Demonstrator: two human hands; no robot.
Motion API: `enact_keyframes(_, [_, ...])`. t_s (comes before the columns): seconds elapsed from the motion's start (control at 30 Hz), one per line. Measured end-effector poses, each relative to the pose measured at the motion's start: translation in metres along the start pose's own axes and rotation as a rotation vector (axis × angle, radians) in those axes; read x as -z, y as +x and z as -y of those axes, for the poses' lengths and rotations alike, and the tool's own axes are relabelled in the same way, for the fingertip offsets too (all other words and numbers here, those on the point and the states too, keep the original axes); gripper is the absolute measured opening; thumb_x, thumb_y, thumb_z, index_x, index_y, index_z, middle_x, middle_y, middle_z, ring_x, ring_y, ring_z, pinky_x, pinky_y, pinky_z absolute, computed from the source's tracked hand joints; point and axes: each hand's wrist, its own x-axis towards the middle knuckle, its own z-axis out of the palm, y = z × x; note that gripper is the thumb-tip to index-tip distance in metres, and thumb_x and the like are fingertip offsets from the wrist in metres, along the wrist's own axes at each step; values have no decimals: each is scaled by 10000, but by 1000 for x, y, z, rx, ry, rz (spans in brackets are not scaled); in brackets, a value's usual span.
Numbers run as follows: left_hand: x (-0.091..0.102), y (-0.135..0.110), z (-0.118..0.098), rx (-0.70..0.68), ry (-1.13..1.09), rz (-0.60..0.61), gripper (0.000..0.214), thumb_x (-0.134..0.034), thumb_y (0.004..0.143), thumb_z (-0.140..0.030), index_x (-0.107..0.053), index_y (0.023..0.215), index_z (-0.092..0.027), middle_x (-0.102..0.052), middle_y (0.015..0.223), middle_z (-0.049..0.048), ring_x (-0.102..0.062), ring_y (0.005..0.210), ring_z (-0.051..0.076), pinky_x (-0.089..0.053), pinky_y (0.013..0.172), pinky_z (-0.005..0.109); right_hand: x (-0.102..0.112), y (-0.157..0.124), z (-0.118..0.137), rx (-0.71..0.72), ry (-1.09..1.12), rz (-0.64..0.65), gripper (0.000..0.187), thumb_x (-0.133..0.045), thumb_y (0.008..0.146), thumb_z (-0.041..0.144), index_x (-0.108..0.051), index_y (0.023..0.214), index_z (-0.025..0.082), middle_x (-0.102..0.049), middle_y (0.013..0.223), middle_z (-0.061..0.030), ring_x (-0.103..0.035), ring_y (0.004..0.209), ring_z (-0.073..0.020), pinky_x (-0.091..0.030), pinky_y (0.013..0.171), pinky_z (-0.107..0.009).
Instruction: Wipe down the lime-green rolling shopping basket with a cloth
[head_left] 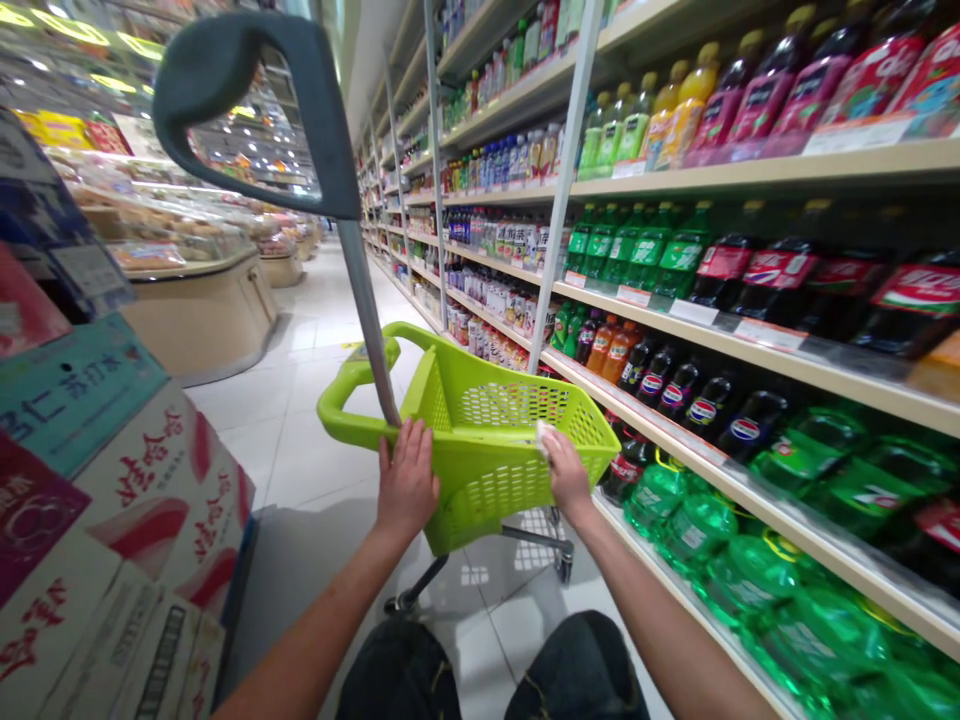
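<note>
Lime-green shopping-cart basket [480, 437]; soft-drink shelving [750, 171] to its right. Right hand [568, 470] pinches white cloth [541, 434] against basket's near rim. Left hand [409, 478] on same rim, by grey pole [367, 310]; clench can't be told. Cloth at 1 spot; stretches covered or remaining indistinguishable.

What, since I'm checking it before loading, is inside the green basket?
Inside the green basket, the perforated far wall shows. The near side, where the left hand and right hand rest, hides the bottom, so I can't tell whether anything lies there.
</note>
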Motion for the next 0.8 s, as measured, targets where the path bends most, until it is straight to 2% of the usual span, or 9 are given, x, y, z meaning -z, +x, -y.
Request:
enact_keyframes(0.07, [-1, -1, -4, 5, -1, -3, 574, -420, 662, -122, -413, 1233, -60, -405, 1331, 151, -243, 1293, 262, -100, 1072, 480, 8, -2, -22, -82, -35, -76, 413, -346, 768, 91, -566, 1107, 180, -534, 1198, -95, -450, 1150, -195, -374, 972, -439])
enact_keyframes(0.13, [-3, -1, -10, 12, 0, -4, 582, -425, 659, -128, -408, 1237, -62, -396, 1339, 145, -233, 1297, 262, -94, 1074, 481, 3, -1, -19, -101, -17, -98, 424, -342, 758, 86, -568, 1106, 174, -535, 1196, -101, -446, 1154, -199, -372, 971, -443])
enact_keyframes(0.2, [-5, -2, -17, 16, 2, -4, 595, -428, 653, -129, -400, 1243, -64, -386, 1347, 139, -228, 1298, 264, -96, 1072, 487, -13, 3, 10, -61, 59, -64, 457, -349, 735, 61, -561, 1120, 185, -520, 1219, -90, -431, 1172, -188, -369, 982, -415])
enact_keyframes(0.27, [-4, -3, -21, 6, -2, -1, 607, -431, 645, -126, -394, 1248, -68, -379, 1353, 137, -227, 1299, 268, -111, 1066, 492, -30, 9, 54, 3, 168, 0, 515, -352, 708, 29, -536, 1156, 204, -482, 1266, -69, -400, 1201, -172, -357, 1001, -384])
enact_keyframes(0.37, [6, -5, -15, -105, -48, 12, 585, -427, 650, -113, -414, 1235, -99, -434, 1317, 119, -279, 1280, 244, -160, 1062, 459, -46, 25, 108, 97, 310, 69, 543, -362, 711, 16, -504, 1192, 225, -444, 1302, -52, -377, 1219, -164, -350, 1010, -362])
enact_keyframes(0.47, [23, -4, 9, -102, -69, -69, 509, -398, 703, -118, -433, 1211, -133, -481, 1278, 108, -332, 1254, 218, -164, 1059, 456, -46, 45, 129, 106, 357, 37, 492, -376, 745, 33, -520, 1175, 223, -470, 1275, -64, -398, 1203, -175, -348, 1010, -375])
enact_keyframes(0.53, [34, 0, 28, 53, -35, -140, 500, -394, 722, -134, -414, 1221, -124, -447, 1301, 133, -321, 1258, 246, -145, 1046, 507, -46, 55, 135, 68, 352, -9, 457, -370, 766, 43, -537, 1155, 214, -502, 1238, -78, -431, 1175, -182, -357, 1001, -385])
enact_keyframes(0.6, [39, 6, 41, 170, -7, -133, 529, -415, 705, -143, -395, 1232, -97, -408, 1325, 161, -300, 1265, 278, -166, 1028, 528, -49, 56, 147, 74, 360, -19, 445, -368, 777, 44, -535, 1154, 211, -518, 1219, -81, -447, 1161, -177, -374, 990, -376])
enact_keyframes(0.8, [37, 11, 42, 185, -31, -80, 568, -455, 662, -139, -396, 1219, -48, -399, 1320, 188, -272, 1275, 291, -240, 1021, 472, -58, 30, 191, 326, 341, 54, 351, -404, 824, 81, -543, 1121, 206, -519, 1222, -63, -371, 1227, -172, -323, 1033, -369])
